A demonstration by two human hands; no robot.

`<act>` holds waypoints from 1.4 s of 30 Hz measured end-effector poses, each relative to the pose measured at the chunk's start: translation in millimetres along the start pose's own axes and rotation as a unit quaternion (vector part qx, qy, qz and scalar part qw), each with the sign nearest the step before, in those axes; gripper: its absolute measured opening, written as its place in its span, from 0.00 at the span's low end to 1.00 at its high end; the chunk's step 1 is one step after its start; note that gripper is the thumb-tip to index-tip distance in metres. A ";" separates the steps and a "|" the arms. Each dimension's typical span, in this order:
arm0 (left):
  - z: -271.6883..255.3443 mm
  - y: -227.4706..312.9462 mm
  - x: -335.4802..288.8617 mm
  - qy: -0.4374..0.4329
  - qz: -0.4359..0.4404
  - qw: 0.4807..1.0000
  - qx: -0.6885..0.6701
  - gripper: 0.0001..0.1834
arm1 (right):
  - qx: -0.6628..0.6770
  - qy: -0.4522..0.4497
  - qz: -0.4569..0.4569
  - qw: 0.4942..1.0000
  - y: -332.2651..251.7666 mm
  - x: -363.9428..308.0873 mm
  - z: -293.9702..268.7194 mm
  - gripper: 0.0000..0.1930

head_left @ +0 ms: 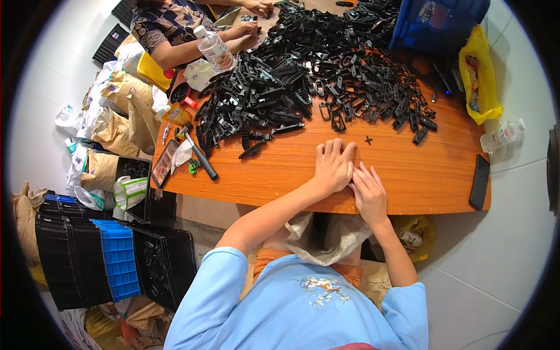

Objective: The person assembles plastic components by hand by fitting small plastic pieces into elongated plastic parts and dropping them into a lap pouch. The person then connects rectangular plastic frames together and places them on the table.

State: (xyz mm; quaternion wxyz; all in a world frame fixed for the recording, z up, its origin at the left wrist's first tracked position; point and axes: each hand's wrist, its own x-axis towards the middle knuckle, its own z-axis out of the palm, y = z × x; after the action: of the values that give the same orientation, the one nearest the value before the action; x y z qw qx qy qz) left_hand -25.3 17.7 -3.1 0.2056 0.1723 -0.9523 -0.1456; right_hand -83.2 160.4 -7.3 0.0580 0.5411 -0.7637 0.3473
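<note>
Work in hand looks mid-piece, with most of the lot left as far as I can judge. Left hand (335, 167) and right hand (368, 189) meet near the front edge of the orange-brown wooden surface (262, 188), touching, left fingers bent, right fingers fairly straight and leaning in. A small dark piece (352, 182) barely shows between them; mostly covered, so can't tell its shape, how finished it is, or which fingers pinch it. Big heap of black plastic parts (274, 87) spreads over the far half: long toothed strips to the left, smaller frame-like bits to the right. No separate finished pile stands out, and can't tell which heap parts are worked and which are raw, so no count of done versus left. One small black cross-shaped piece (368, 140) lies alone just beyond the hands, apart from the heap. Open pale woven sack (326, 248) sits at the lap below the edge; could be for done pieces or scrap, contents not visible. Hammer with black handle (201, 156) lies at the left, untouched. Across the heap, a co-worker's hand (242, 29) is also busy, its share unclear.
</note>
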 end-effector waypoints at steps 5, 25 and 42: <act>-5.6 -11.3 -17.4 0.060 -0.005 0.995 -0.075 0.18 | 0.026 -0.034 -0.012 0.999 -6.8 -24.6 -10.3 0.19; -44.9 -70.1 -60.6 0.085 0.043 0.984 -0.149 0.09 | -0.090 0.135 0.374 0.913 106.5 51.4 -65.3 0.25; -43.2 -63.3 -61.7 0.067 -0.001 0.974 -0.215 0.30 | -0.113 0.146 0.242 0.952 111.9 -6.4 -48.8 0.18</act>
State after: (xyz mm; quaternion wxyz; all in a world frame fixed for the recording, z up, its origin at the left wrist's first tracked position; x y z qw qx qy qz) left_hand 63.6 -24.1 -8.6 0.3013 0.1347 -0.8826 -0.3348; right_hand -191.6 213.8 -26.0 0.1437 0.2731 -0.8895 0.3371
